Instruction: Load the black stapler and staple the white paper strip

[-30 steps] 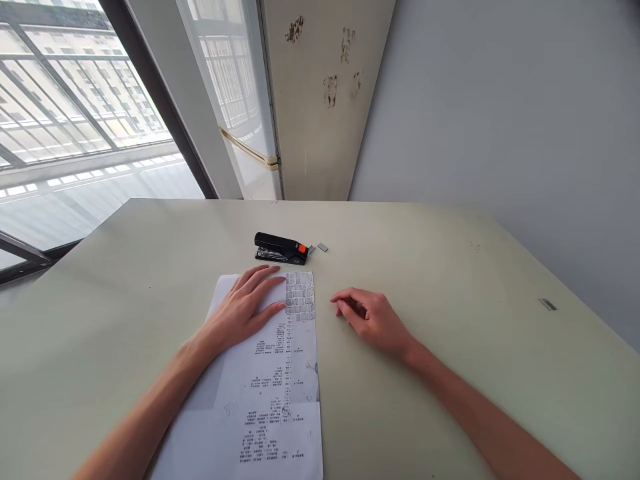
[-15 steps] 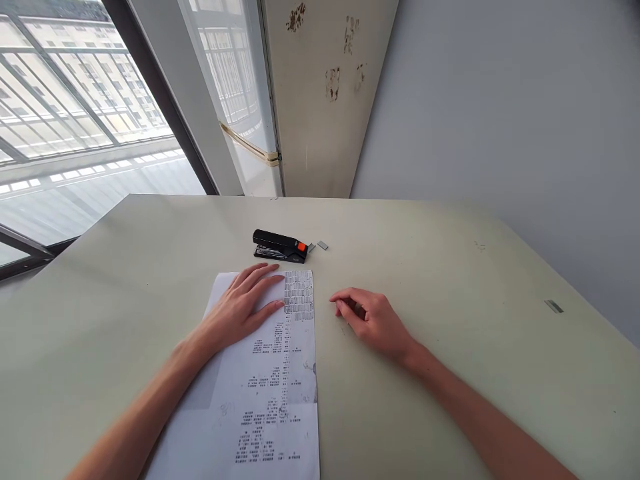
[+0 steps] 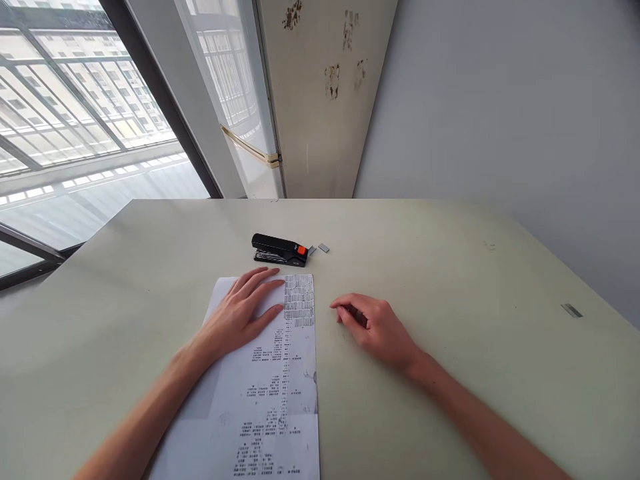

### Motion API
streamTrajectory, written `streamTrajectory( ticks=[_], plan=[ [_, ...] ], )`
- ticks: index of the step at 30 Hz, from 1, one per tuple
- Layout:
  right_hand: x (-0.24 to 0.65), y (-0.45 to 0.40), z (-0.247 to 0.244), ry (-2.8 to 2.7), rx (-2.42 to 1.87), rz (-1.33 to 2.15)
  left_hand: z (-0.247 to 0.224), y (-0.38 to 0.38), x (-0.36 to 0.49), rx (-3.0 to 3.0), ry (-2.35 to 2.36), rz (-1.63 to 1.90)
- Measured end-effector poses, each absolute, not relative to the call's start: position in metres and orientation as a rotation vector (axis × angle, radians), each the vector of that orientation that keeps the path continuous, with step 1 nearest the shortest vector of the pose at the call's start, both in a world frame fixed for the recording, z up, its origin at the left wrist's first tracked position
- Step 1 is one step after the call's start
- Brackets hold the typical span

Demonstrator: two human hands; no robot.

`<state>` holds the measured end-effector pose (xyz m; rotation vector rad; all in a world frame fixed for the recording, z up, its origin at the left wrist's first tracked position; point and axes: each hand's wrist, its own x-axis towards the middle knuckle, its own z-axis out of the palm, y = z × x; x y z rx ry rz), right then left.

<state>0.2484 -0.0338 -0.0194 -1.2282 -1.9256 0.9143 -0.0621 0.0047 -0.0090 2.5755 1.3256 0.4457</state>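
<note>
Our left hand [image 3: 243, 308] lies open, fingers spread, on the printed paper [image 3: 265, 393] near the stapler [image 3: 281, 251]; our right hand [image 3: 373, 323] rests loosely curled on the desk [image 3: 430, 267], beside the paper.

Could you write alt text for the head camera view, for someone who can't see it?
A left hand lies spread on printed paper; the right hand rests loosely curled beside it. Beyond are a black stapler and staple strips.

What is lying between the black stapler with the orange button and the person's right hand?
In the head view, only bare pale table shows between the black stapler with orange button and the right hand.
</note>
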Motion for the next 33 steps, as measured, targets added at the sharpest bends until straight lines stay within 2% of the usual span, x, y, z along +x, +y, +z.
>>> streamTrajectory(
  ticks=[33],
  plan=[
    [0.2454,-0.0317,-0.0186,-1.904,-1.234,0.937,-0.004,0.0015,-0.0639,2.677,1.317,0.37]
  ],
)
